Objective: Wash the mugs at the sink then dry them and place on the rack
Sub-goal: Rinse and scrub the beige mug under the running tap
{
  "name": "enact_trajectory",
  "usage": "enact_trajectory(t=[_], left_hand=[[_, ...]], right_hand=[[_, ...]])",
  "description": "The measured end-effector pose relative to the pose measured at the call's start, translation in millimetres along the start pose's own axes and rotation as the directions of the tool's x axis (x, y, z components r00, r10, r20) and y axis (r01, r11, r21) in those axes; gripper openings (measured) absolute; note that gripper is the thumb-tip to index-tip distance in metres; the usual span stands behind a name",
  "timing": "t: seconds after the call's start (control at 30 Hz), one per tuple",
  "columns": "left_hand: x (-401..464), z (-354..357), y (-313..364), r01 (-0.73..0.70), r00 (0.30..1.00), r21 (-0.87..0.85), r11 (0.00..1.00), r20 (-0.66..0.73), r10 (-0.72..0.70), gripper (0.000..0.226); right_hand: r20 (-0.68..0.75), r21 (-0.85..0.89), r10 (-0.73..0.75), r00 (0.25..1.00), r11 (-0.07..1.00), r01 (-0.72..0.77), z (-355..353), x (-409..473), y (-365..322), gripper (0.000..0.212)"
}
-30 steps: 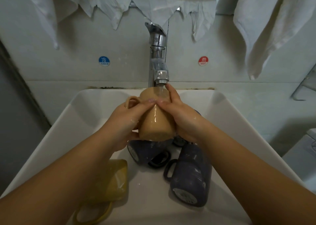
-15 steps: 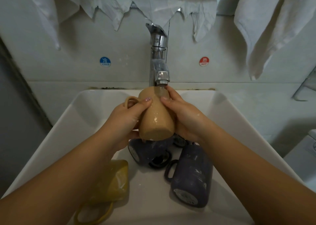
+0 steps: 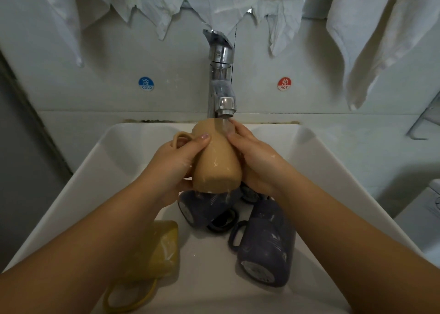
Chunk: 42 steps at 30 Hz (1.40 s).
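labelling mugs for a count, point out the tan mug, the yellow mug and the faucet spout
tan mug (image 3: 215, 168), head view, wet side wall
yellow mug (image 3: 164, 247), head view, side wall below the left forearm
faucet spout (image 3: 225, 105), head view, chrome outlet tip

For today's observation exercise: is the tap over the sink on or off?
On. A stream of water runs from the tap spout onto the tan mug, which glistens wet and drips at its lower edge.

Bare forearms, no sleeves; wet hands (image 3: 181, 161), pale polish on left thumbnail, no rings/watch.
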<state>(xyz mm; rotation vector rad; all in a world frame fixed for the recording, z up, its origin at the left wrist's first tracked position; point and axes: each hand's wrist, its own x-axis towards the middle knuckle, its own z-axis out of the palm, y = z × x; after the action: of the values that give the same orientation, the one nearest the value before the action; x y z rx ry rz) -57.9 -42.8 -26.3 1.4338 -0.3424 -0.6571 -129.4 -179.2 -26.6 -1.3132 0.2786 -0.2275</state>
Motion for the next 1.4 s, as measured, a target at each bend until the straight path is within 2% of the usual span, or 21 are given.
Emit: enact_trajectory(t=[0.07, 0.13, 0.17, 0.27, 0.33, 0.47, 0.57, 0.63, 0.67, 0.77, 0.87, 1.03, 1.2, 1.27, 1.33, 1.4], left_hand=[[0.5, -1.9, 2.7, 0.022, 1.000, -0.029, 0.999, 0.009, -0.022, 0.025], [0.3, -2.8, 3.8, 0.033, 0.999, -0.029, 0.999, 0.017, -0.032, 0.024], [0.3, -2.6, 3.6, 0.028, 0.999, -0.023, 0.999, 0.017, -0.028, 0.023], [-0.7, 0.1, 1.7, -0.004, 1.000, 0.006, 1.000, 0.015, 0.004, 0.031], [-0.6, 1.9, -0.1, -0.017, 1.000, 0.025, 1.000, 0.008, 0.017, 0.041], [-0.4, 1.8, -0.5, -0.008, 1.000, 0.033, 0.999, -0.014, 0.009, 0.044], [-0.3, 0.5, 1.4, 0.009, 1.000, 0.002, 1.000, -0.021, -0.009, 0.030], [-1.0, 0.8, 2.1, 0.030, 0.999, -0.021, 0.999, -0.016, -0.030, 0.027], [-1.2, 1.2, 2.3, 0.037, 0.999, -0.028, 0.999, -0.016, -0.038, 0.028], [-0.7, 1.7, 2.3, 0.027, 0.999, -0.043, 0.999, -0.039, -0.029, 0.026], [1.1, 2.5, 2.3, 0.009, 0.998, -0.051, 0.999, -0.069, -0.013, 0.024], [2.5, 8.2, -2.7, 0.067, 0.997, -0.064, 0.996, -0.039, -0.069, 0.035], [2.0, -0.1, 2.1, 0.175, 0.982, -0.129, 0.976, 0.091, -0.164, 0.039], [2.3, -3.5, 4.1, 0.199, 0.978, -0.150, 0.968, 0.094, -0.187, 0.039], [2.0, -3.7, 4.7, 0.180, 0.983, -0.122, 0.976, 0.059, -0.174, 0.034], [1.8, -2.4, 3.8, 0.157, 0.988, -0.104, 0.982, 0.034, -0.154, 0.025]], right_hand=[[0.078, 0.025, 0.001, 0.997, 1.000, -0.003, -1.5, -3.2, -1.4, 0.047], [0.097, -0.038, 0.006, 0.995, 0.999, -0.003, -0.9, -5.7, -1.0, 0.068], [0.073, -0.057, 0.004, 0.997, 0.998, 0.000, 0.0, -5.9, -0.6, 0.068], [-0.065, -0.084, -0.025, 0.998, 0.996, 0.020, 3.7, -2.2, 1.9, 0.049], [-0.140, -0.111, -0.027, 0.990, 0.994, 0.011, 6.1, 0.6, 3.9, 0.049], [-0.139, -0.160, 0.000, 0.990, 0.987, -0.023, 9.1, 2.3, 4.6, 0.049], [-0.041, -0.050, 0.068, 0.997, 0.996, -0.070, 3.6, -0.1, 1.4, 0.048], [0.028, -0.034, 0.090, 0.996, 0.995, -0.090, -0.7, -4.4, -0.6, 0.055], [0.047, -0.049, 0.100, 0.994, 0.994, -0.098, -1.9, -5.8, -1.1, 0.066], [0.019, -0.167, 0.100, 0.995, 0.981, -0.096, -0.4, -6.0, 1.7, 0.088], [-0.082, -0.259, 0.047, 0.996, 0.964, -0.066, 2.7, -2.9, 3.6, 0.084], [-0.140, -0.416, 0.004, 0.990, 0.907, -0.063, 6.7, 3.6, 7.5, 0.067], [-0.070, -0.431, 0.010, 0.997, 0.902, -0.039, -0.8, -2.5, 1.8, 0.062], [-0.008, -0.444, 0.004, 1.000, 0.896, -0.007, -2.7, -4.8, -0.2, 0.075], [0.044, -0.531, 0.005, 0.999, 0.847, 0.020, -0.4, -6.0, 0.6, 0.100], [0.049, -0.605, -0.020, 0.999, 0.795, 0.046, 3.6, -6.3, 0.5, 0.107]])
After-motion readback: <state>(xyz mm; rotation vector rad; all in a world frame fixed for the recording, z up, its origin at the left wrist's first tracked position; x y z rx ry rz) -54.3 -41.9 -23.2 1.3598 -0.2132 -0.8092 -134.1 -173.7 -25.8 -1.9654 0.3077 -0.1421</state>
